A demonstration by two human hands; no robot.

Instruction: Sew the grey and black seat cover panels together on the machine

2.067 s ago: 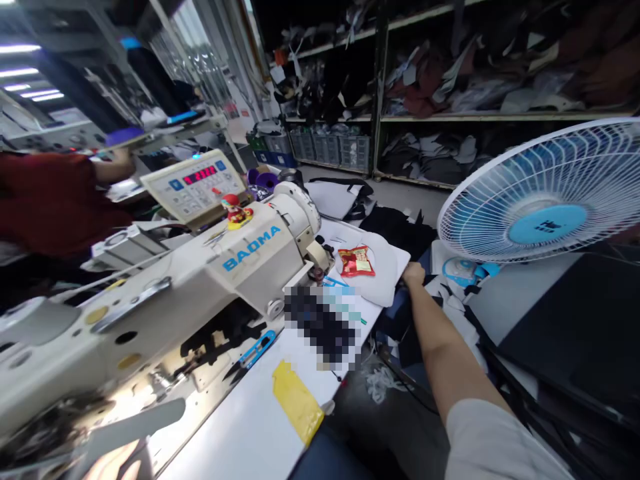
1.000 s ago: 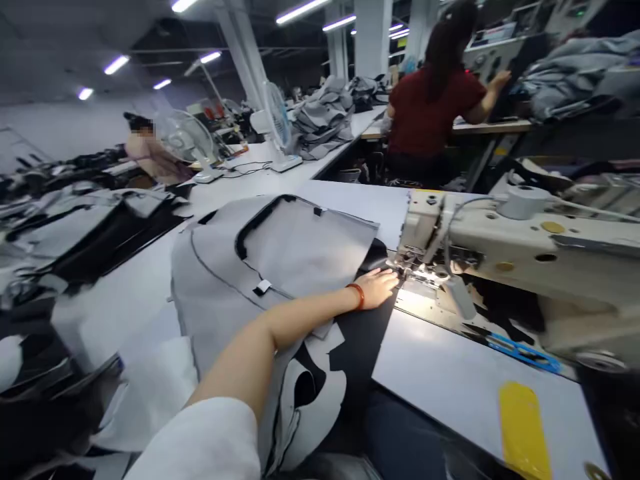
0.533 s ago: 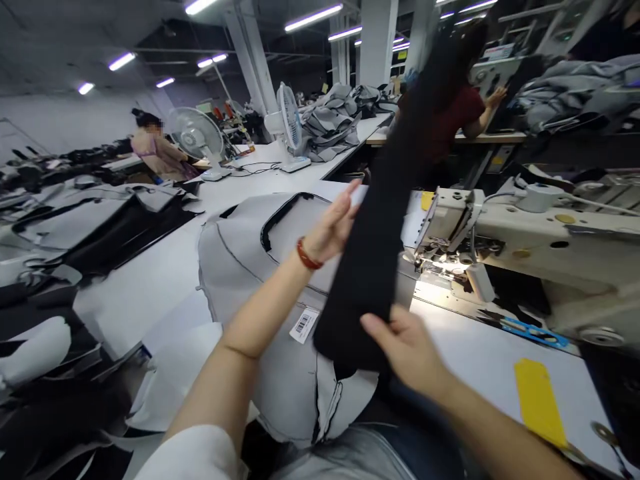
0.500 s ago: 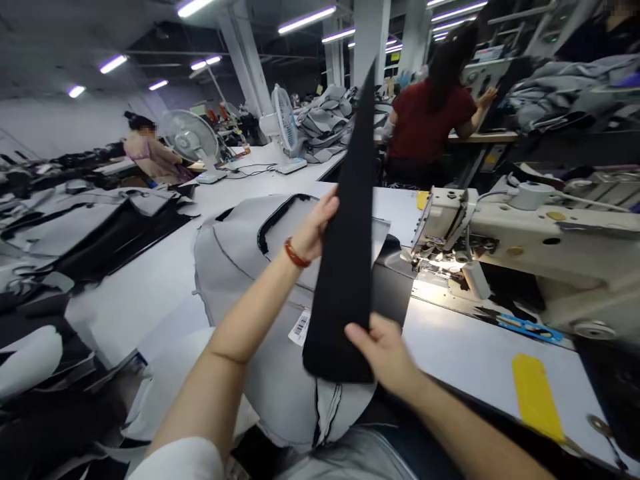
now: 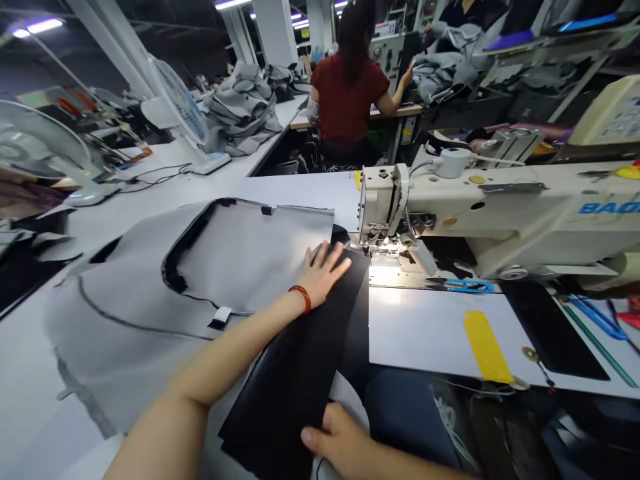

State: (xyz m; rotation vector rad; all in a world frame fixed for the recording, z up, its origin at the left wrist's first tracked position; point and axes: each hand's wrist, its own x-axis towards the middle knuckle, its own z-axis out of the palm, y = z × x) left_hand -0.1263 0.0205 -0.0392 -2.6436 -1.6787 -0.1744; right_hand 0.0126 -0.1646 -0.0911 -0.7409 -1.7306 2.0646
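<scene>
A long black fabric strip lies on the table over a large grey fabric panel with black piping. My left hand, a red bead bracelet at the wrist, rests flat with fingers spread on the far end of the strip, close to the needle of the white sewing machine. At the near edge of the table, my right hand has its fingers curled on the near end of the black strip.
Blue thread snips and a yellow tag lie on the white machine table. Fans and a heap of grey fabric stand on the table to the left. A person in a red top works at the back.
The black strip was held upright in both hands; it now lies flat on the grey panel. My left hand has gone down onto its far end, my right hand to the near end.
</scene>
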